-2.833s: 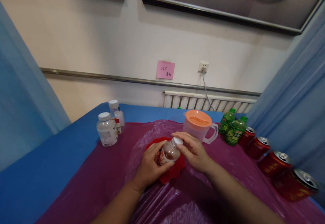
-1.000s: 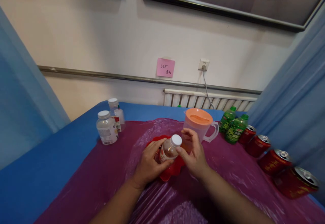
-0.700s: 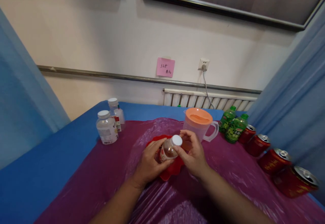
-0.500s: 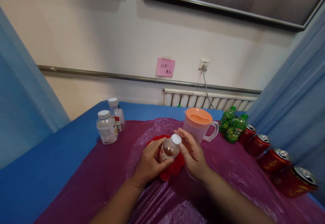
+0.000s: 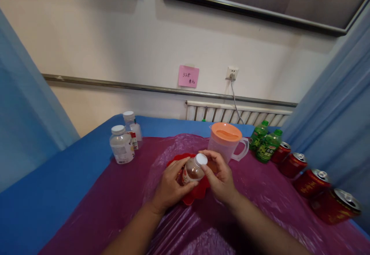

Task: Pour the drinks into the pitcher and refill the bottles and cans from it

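Note:
Wrapped around the body of a clear jar [image 5: 191, 172] is my left hand [image 5: 170, 183], its thumb across the front. The jar leans slightly right and holds something brownish. My right hand [image 5: 221, 179] has its thumb and fingers curled at the white cap [image 5: 201, 159] on top. Beneath the jar lies a red plate [image 5: 189, 200] with a wavy rim, partly covered by my hands; whether the jar touches it I cannot tell. Just behind my right hand stands a clear plastic jug [image 5: 216, 147] with an orange lid [image 5: 225, 131].
Two white-capped jars, a wide one [image 5: 123, 149] and a slimmer one [image 5: 135, 127], stand at the left. Green bottles [image 5: 268, 147] and several red cans [image 5: 312, 183] line the right side. Purple plastic sheeting [image 5: 115, 205] covers the blue tabletop [image 5: 52, 185]. Blue curtains [image 5: 326, 104] flank both sides.
The fingers of my right hand have curled in from a more stretched pose and closed about the cap. The jar has shifted very slightly; my left hand keeps its grip.

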The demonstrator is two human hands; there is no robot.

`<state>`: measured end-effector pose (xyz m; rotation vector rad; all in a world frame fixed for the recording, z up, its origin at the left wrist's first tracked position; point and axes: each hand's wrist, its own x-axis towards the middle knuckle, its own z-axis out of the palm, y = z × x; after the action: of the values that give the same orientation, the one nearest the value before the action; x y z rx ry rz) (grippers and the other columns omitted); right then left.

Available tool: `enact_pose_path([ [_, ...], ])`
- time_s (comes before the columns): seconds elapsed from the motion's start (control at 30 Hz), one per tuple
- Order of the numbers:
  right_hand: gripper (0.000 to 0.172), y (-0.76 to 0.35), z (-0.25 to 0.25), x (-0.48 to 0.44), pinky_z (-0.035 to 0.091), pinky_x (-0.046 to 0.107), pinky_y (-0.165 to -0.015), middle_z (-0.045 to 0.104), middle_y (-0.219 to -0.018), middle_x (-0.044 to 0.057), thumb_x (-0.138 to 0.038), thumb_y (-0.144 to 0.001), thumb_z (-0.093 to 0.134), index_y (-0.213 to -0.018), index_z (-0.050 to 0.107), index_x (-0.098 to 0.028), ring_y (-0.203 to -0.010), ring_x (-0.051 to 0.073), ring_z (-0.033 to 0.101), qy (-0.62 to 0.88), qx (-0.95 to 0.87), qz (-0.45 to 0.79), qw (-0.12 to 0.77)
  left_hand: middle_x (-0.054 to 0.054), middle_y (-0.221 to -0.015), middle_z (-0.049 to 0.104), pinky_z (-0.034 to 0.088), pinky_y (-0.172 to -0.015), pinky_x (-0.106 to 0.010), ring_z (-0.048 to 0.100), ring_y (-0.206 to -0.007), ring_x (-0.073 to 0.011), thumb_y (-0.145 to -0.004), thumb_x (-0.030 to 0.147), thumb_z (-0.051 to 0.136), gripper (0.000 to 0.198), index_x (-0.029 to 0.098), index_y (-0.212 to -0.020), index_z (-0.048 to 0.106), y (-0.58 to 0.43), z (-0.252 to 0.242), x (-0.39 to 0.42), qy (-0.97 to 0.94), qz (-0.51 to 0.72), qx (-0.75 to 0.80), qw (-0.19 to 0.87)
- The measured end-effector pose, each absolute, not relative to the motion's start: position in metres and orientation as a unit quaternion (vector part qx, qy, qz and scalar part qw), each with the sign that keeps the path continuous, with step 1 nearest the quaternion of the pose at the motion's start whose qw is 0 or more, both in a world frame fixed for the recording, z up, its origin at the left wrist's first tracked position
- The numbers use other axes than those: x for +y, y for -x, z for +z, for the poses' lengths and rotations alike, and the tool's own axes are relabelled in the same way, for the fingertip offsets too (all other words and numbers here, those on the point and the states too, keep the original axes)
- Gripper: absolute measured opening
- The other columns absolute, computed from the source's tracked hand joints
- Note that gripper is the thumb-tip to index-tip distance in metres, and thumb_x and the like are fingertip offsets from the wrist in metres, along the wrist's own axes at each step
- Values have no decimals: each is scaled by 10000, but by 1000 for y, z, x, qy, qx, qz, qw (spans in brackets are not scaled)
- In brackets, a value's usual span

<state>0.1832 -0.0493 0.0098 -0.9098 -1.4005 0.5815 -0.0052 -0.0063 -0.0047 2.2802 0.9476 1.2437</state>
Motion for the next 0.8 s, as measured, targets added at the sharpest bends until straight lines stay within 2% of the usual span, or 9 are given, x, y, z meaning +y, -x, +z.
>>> enact_pose_path([
  [0.07,282,-181,8,-48,524,451,-1009,671,-1220,74,-307,-932,657,-1203,593,-262,-1119,230,657,418,-596,249,639,-83,-1247,712,543,-985,-451,683,-1121,-275,-756,381,786,596,263,-1306,589,5,-3,-7,-810,440,334,197],
  [0.13,300,-180,8,-47,541,443,-981,672,-1198,73,-316,-918,677,-1197,585,-259,-1089,228,664,430,-588,250,638,-81,-1241,712,546,-976,-437,684,-1114,-266,-763,359,771,579,262,-1303,585,4,-1,-8,-810,437,331,208],
  [0.3,468,-180,13,-50,480,470,-1077,629,-1347,91,-303,-948,638,-1388,480,-284,-1257,238,595,384,-600,289,640,-82,-1236,707,538,-982,-454,679,-1117,-273,-742,356,798,605,261,-1296,576,5,-2,-7,-807,442,331,210],
  [0.5,308,-175,8,-49,500,476,-1052,670,-1288,86,-294,-934,656,-1228,569,-269,-1193,242,641,385,-577,281,663,-72,-1211,713,542,-966,-444,686,-1087,-256,-758,354,786,582,261,-1293,574,5,-1,-8,-807,449,325,205],
  [0.7,294,-167,10,-48,505,488,-1044,679,-1244,110,-301,-906,685,-1149,533,-235,-1158,242,659,397,-552,282,677,-79,-1188,722,550,-958,-441,696,-1067,-257,-777,356,761,537,251,-1274,588,2,1,-10,-799,452,343,200],
  [0.8,498,-168,12,-48,486,512,-1067,657,-1283,114,-307,-858,727,-1286,480,-247,-1195,257,638,411,-558,289,661,-89,-1202,724,557,-964,-445,696,-1084,-270,-772,382,765,537,248,-1266,602,2,1,-9,-795,455,347,202],
])
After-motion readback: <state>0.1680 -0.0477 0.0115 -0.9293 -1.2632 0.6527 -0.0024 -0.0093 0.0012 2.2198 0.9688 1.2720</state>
